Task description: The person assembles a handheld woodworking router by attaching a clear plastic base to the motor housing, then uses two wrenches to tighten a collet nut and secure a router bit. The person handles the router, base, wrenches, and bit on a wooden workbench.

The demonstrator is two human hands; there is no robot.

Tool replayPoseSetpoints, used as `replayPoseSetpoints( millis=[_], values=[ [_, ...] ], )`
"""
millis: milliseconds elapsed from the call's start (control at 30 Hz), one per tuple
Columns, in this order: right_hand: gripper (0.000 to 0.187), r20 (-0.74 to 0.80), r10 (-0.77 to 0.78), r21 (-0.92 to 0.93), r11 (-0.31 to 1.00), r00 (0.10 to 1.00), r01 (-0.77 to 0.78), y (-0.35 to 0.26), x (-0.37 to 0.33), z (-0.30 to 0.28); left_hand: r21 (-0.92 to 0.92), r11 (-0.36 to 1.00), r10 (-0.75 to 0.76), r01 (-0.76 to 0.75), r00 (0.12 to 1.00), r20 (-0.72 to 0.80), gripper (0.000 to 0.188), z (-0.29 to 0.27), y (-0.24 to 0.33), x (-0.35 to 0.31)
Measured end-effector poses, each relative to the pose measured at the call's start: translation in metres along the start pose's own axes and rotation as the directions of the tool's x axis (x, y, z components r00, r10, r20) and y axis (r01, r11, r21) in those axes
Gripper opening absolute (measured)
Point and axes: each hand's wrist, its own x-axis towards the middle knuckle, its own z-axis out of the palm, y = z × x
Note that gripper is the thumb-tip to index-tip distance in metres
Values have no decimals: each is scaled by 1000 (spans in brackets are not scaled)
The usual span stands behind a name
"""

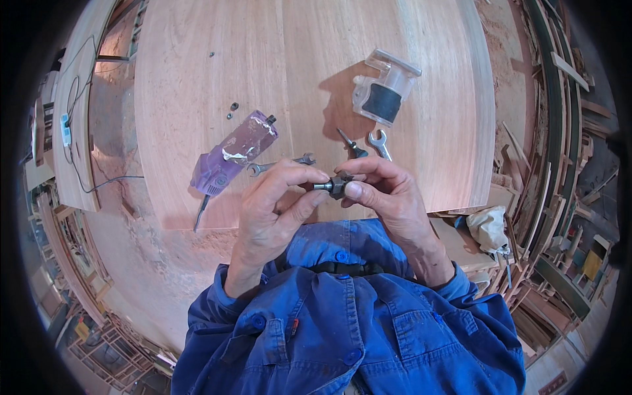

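Note:
A router bit [338, 185] with a shiny shank and dark cutter head is held between my hands above the near edge of the wooden board. My left hand [276, 201] pinches the shank end. On the cutter end, the thumb and fingers of my right hand [388, 197] are closed. Left of my hands lies a purple trim router motor [234, 151], its spindle pointing away. An open-end wrench [283, 164] sits just beyond my left fingers. Past my right fingers are a second wrench [380, 145] and a dark-handled screwdriver [352, 144].
A clear plastic router base [388, 85] stands at the far right of the board [296, 52]. Small dark nuts [234, 106] lie beyond the motor. The motor's cord [201, 214] hangs over the near edge. A whitish bag [488, 229] and wood offcuts are at the right.

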Motion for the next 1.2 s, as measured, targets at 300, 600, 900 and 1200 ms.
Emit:
replayPoseSetpoints(
  millis=[300, 600, 900, 1200],
  values=[
    [31, 59, 44, 61, 997, 997, -47, 6, 3, -3, 158, 987, -10, -5, 996, 91, 28, -6, 14, 7],
    [35, 114, 56, 48, 997, 992, -62, 3, 3, 0, 146, 988, 38, -52, 995, 92, 30, -3, 10, 7],
    [31, 83, -30, -53, 998, 996, 35, -3, -1, 1, 7, 1000, -4, 4, 1000, 25, 28, 2, 9, -2],
    [31, 91, -177, -423, 884, 980, 199, -22, -9, 13, 223, 971, 41, -82, 982, 184, 35, -10, 22, 6]
  ],
)
